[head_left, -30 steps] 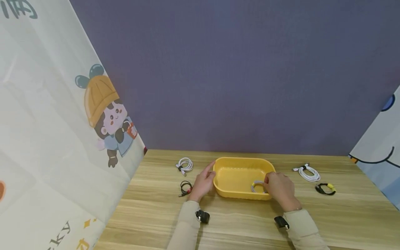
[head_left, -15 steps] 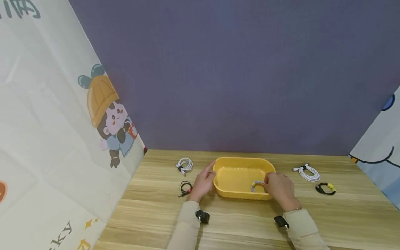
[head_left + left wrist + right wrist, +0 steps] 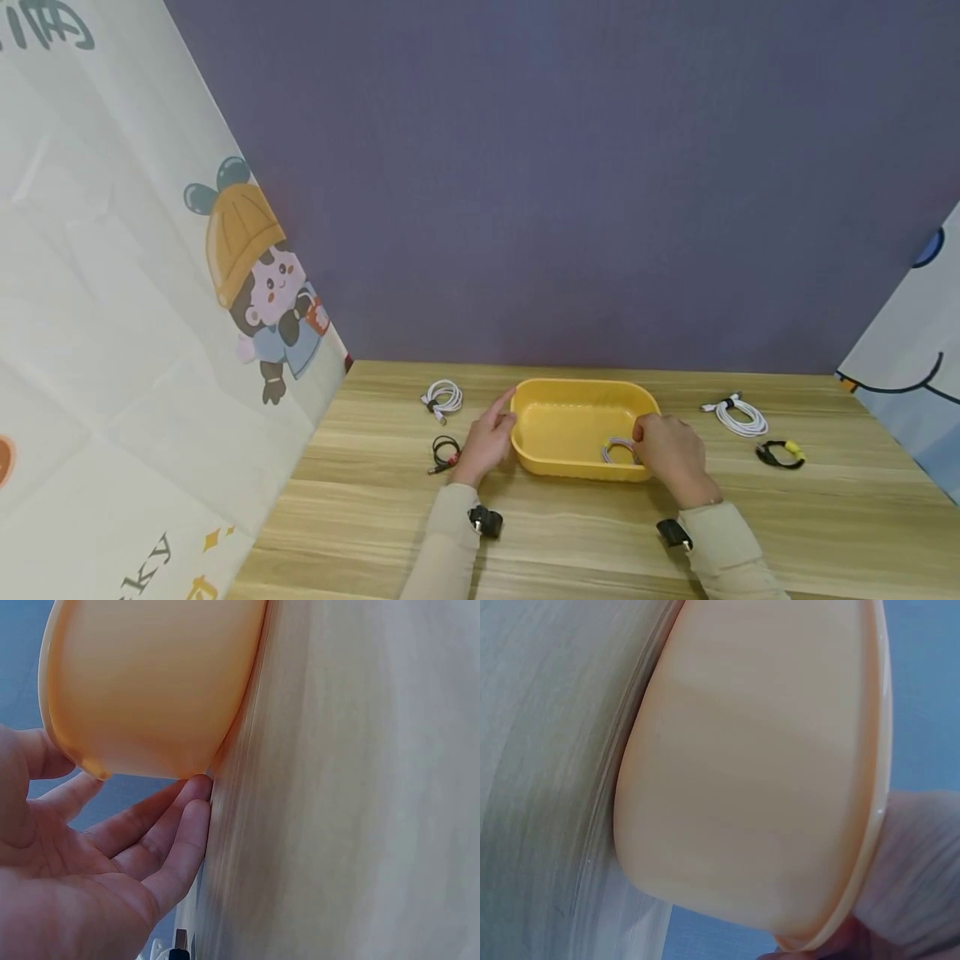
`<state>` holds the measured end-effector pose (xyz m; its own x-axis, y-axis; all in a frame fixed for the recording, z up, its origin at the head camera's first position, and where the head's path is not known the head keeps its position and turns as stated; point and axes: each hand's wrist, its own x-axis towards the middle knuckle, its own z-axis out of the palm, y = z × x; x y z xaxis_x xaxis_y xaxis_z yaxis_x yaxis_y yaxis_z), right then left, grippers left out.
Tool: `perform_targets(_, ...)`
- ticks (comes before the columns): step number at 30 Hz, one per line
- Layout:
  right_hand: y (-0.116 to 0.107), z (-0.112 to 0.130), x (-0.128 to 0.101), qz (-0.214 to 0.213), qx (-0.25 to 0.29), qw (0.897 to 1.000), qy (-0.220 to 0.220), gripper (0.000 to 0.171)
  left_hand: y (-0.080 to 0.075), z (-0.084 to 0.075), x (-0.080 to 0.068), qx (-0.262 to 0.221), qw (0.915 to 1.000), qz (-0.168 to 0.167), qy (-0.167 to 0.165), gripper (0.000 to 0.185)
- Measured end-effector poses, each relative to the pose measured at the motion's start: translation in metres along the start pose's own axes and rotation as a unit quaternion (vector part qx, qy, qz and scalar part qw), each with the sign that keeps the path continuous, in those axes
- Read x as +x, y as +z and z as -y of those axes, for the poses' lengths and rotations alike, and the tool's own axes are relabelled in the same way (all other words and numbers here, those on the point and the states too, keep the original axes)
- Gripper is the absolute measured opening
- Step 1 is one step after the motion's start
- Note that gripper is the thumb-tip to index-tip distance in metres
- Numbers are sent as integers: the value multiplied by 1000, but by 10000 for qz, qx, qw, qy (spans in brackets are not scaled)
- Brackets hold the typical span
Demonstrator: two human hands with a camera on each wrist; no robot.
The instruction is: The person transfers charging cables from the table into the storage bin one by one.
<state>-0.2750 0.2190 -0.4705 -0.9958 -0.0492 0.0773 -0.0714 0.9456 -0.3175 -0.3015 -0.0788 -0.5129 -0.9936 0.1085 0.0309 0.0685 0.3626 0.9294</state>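
Observation:
A yellow plastic tray (image 3: 570,425) stands on the wooden table between my hands. My left hand (image 3: 487,442) holds its left end, with the thumb at the rim and the other fingertips against the outer wall in the left wrist view. At the near right corner my right hand (image 3: 671,454) grips the rim, its thumb over the inner side; in the right wrist view the tray wall (image 3: 750,765) hides most of that hand. Inside the tray, close by the right hand, lies a coiled grey cable (image 3: 619,441), partly hidden by the hand and the near wall.
To the left lie a coiled white cable (image 3: 453,398) and a black cable (image 3: 437,450) with a red bit. On the right are another coiled white cable (image 3: 750,427) and a black cable with a yellow piece (image 3: 793,451). A dark partition (image 3: 585,208) rises behind the table.

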Motion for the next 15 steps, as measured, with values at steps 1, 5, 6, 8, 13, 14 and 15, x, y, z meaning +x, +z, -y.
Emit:
perform_targets(1, 0, 0, 0, -6, -4, 10000, -4, 10, 0, 0, 0, 4, 10000, -1, -1, 49)
perform_targets(5, 0, -1, 0, -27, 15, 10000, -20, 10, 0, 1, 0, -19, 10000, 5, -35, 49)
perform_targets(6, 0, -1, 0, -20, 25, 10000, -20, 9, 0, 0, 0, -30, 10000, 2, -40, 49)
perform_targets(8, -1, -2, 0, 0, 58, 10000, -19, 8, 0, 0, 0, -45, 10000, 1, -48, 48)
perform_targets(13, -2, -3, 1, 27, 143, 9999, -50, 5, 1, 0, 1, -31, 10000, -10, -37, 48)
perform_targets(14, -2, -4, 1, 27, 168, 9998, -73, 6, 1, 0, 1, -23, 10000, -14, -41, 48)
perform_targets(15, -1, -5, 1, 29, 187, 9998, -99, 7, 1, 0, 1, -14, 10000, -21, -44, 48)
